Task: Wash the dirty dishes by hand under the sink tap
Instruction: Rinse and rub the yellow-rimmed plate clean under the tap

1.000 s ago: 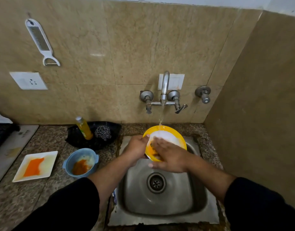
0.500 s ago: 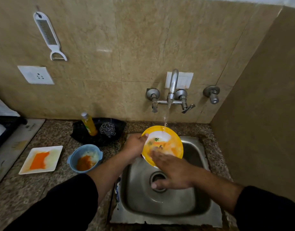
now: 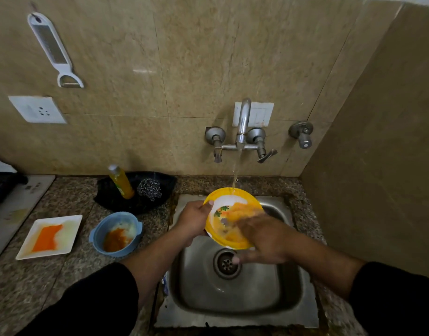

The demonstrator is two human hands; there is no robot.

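Note:
A yellow-rimmed plate (image 3: 229,209) with orange smears is tilted over the steel sink (image 3: 235,299). My left hand (image 3: 192,220) grips its left rim. My right hand (image 3: 264,236) lies flat on the plate's face with fingers spread, blurred by motion. Water falls from the tap (image 3: 242,127) onto the plate's far rim. On the counter to the left stand a blue bowl (image 3: 115,234) with orange and white residue and a white square plate (image 3: 48,236) smeared orange.
A black tray (image 3: 135,190) behind the bowl holds a yellow soap bottle (image 3: 121,181) and a steel scrubber (image 3: 149,189). A peeler (image 3: 54,50) and a socket (image 3: 37,109) are on the wall. A wall closes the right side. A stove edge (image 3: 12,204) sits far left.
My right hand has slid back up across the plate's face after dropping low half a second ago. The plate stays under the stream in my left hand. The view shifted slightly.

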